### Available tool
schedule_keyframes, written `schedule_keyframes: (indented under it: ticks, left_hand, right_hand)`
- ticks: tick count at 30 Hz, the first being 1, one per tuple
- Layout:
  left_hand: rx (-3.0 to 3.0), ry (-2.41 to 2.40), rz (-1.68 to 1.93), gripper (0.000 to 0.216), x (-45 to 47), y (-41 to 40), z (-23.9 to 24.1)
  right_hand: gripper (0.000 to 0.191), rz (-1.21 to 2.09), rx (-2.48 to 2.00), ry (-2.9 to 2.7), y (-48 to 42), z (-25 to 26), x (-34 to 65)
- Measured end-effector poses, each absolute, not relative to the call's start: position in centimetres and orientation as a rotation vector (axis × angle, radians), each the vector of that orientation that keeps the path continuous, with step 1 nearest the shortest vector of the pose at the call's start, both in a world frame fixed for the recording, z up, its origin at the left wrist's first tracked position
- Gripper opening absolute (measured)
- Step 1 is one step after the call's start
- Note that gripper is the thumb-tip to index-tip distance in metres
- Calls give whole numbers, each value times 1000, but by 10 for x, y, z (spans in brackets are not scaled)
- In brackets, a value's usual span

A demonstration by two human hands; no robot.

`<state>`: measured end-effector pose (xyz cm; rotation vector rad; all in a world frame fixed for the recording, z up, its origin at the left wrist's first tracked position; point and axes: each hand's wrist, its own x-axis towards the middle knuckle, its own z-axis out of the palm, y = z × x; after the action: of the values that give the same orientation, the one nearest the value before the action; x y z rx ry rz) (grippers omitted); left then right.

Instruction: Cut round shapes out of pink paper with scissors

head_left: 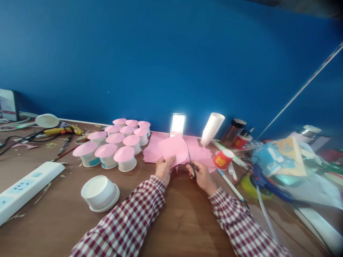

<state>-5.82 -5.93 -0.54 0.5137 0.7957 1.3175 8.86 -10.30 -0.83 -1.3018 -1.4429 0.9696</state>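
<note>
My left hand [164, 169] pinches a piece of pink paper [174, 148] by its near left edge, thumb on top. At the paper's right side, my right hand [203, 175] is closed on the handles of scissors [189, 154], whose dark blades point away from me along the paper's edge. Whether the blades are parted cannot be made out. Beneath lies a spread of more pink paper sheets [152, 150]. To the left stand several paper cups [127, 165] topped with shallow pink paper cones [124, 154].
An upturned white bowl [99, 192] sits left of my forearm, near a power strip [29, 185]. A yellow glue gun [64, 130] lies farther back. On the right are a leaning white cup stack [212, 129], a red cup [223, 159], a marker [230, 184] and a blue glue gun [270, 185].
</note>
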Motion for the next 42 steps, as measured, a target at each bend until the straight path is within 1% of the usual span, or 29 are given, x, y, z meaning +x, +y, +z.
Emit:
schedule_keyframes:
  ticks: [14,19,23,24,27,28,31,38,42]
  left_hand:
    - [539,792,1317,30,-58,-57,-10]
    - [531,813,1310,32,-58,-58,-7]
    - [525,803,1311,31,-58,-58,-7]
    - [527,794,1311,31,-58,-58,-7]
    - [531,767,1303,31,-59,-57,-8]
    - [530,758,1300,32,-59,-57,-8]
    - [527,733,1292,34,-60,-57,-8]
    - [511,688,1270,24,-64,-57,-3]
    - [449,648,1265,23,-65,-55,-4]
  right_hand:
    - [26,930,-1316,-1448,-105,-2,86]
    - [28,914,-1334,-1442,-103,-7,88]
    - [40,737,-1344,-1460,-103,-11,91]
    - [40,671,-1351,-1462,-103,-12,91]
    - [29,461,-1420,-1452,-103,-12,94]
    - [30,397,-1453,-1456,-102,-12,95]
    - [41,287,-1519,-1448,-101,-12,97]
    - [39,456,-1478,-1352,-98,-14,98]
    - [36,536,-1420,-1325,-97,-15,95]
